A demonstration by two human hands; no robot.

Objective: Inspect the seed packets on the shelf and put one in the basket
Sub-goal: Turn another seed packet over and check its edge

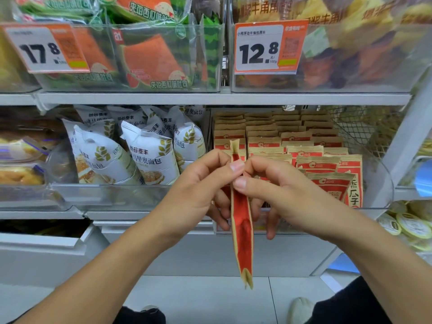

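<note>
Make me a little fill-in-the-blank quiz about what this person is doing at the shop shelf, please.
1. The seed packet is pinched by ____ hands at once, the left hand and the right hand.
2. The packet is turned so the camera sees its thin ____.
3. The orange price tag above the stacked seed packets reads ____.
4. The white bread bags sit to the ____ of those stacked packets.

Missing words: both; edge; 12.8; left
</note>
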